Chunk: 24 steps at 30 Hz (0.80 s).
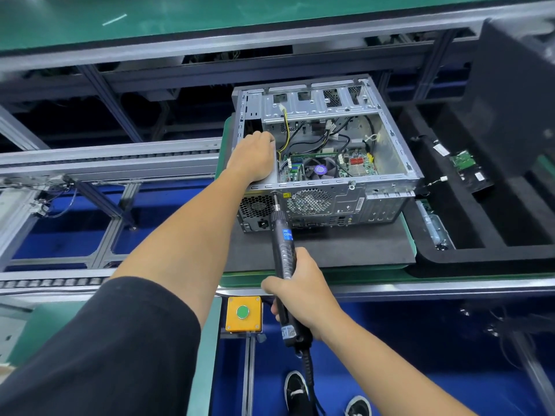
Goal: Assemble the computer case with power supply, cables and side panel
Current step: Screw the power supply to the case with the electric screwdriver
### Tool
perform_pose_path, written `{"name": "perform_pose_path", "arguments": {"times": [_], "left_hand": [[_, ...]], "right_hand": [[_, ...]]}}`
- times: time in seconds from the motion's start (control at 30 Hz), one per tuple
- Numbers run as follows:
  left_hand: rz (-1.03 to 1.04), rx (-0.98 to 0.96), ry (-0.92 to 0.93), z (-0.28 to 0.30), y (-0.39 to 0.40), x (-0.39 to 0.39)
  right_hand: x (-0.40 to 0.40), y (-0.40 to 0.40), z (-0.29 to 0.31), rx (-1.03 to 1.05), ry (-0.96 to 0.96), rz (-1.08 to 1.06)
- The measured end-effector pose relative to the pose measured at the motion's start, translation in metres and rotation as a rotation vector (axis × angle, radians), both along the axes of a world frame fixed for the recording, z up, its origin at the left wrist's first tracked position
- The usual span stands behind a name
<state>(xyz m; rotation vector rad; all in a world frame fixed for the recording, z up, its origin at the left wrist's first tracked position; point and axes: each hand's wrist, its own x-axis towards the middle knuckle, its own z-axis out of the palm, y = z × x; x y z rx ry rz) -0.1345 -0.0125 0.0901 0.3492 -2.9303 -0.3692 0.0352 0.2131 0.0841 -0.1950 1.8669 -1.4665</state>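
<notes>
Computer case [327, 163] lies on its side, open face up, on a dark foam pad [330, 250] that sits on a green pallet [408, 232] on the conveyor line. Rear panel faces the person. Motherboard [330, 166], CPU fan [319, 169] and loose cables [318, 136] are visible inside the case.

Left hand [255, 157] rests palm down on the power supply [271, 172] at the left rear corner of the case; the fingers reach over the unit's far edge and their tips are hidden, so whether they hook onto it cannot be determined.

Right hand [295, 288] grips the body of an electric screwdriver [283, 253], fingers wrapped round it. Screwdriver bit touches the rear panel near its top edge, between the power supply grille [255, 205] and the round fan grille [309, 202].

Yellow button box [244, 313] with a green button is mounted on the near rail.
</notes>
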Motion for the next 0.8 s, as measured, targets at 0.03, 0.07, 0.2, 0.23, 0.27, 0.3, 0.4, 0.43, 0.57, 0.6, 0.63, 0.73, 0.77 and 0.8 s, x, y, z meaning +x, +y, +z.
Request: {"name": "perform_pose_path", "arguments": {"times": [0.03, 0.07, 0.2, 0.23, 0.27, 0.3, 0.4, 0.43, 0.57, 0.6, 0.63, 0.73, 0.77, 0.8], "left_hand": [[-0.003, -0.005, 0.004, 0.0, 0.0, 0.0], [-0.004, -0.007, 0.007, 0.0, 0.0, 0.0], [-0.002, -0.005, 0.009, 0.0, 0.0, 0.0], [-0.002, -0.005, 0.01, 0.0, 0.0, 0.0], [-0.002, -0.005, 0.01, 0.0, 0.0, 0.0], [-0.002, -0.005, 0.011, 0.0, 0.0, 0.0], [-0.002, -0.001, 0.01, 0.0, 0.0, 0.0], [-0.003, -0.002, 0.009, 0.0, 0.001, 0.0], [-0.004, -0.005, 0.011, 0.001, 0.001, 0.001], [-0.004, -0.004, 0.01, 0.001, 0.001, 0.001], [-0.004, -0.003, 0.009, 0.001, 0.001, 0.001], [-0.005, -0.001, 0.006, 0.002, 0.001, 0.001], [-0.006, -0.001, 0.006, 0.002, 0.001, 0.001], [-0.006, 0.001, 0.005, 0.002, 0.001, 0.001]], "right_hand": [[0.0, 0.0, 0.0, -0.004, -0.004, 0.002], [-0.001, 0.0, 0.0, -0.005, -0.006, 0.005], [-0.001, 0.002, 0.0, -0.003, -0.005, 0.009], [-0.001, 0.002, 0.0, -0.006, -0.01, 0.008], [-0.002, 0.002, 0.0, -0.011, -0.017, 0.006], [-0.002, 0.003, 0.0, -0.018, -0.026, 0.004], [-0.002, 0.004, 0.001, -0.035, -0.06, 0.004], [-0.003, 0.005, 0.001, -0.049, -0.08, 0.0], [-0.003, 0.006, 0.002, -0.153, -0.203, -0.034], [-0.003, 0.007, 0.002, -0.161, -0.216, -0.031], [-0.003, 0.007, 0.002, -0.169, -0.226, -0.025], [-0.003, 0.008, 0.002, -0.203, -0.258, 0.001], [-0.003, 0.009, 0.003, -0.215, -0.268, 0.011], [-0.003, 0.01, 0.003, -0.228, -0.277, 0.019]]}}
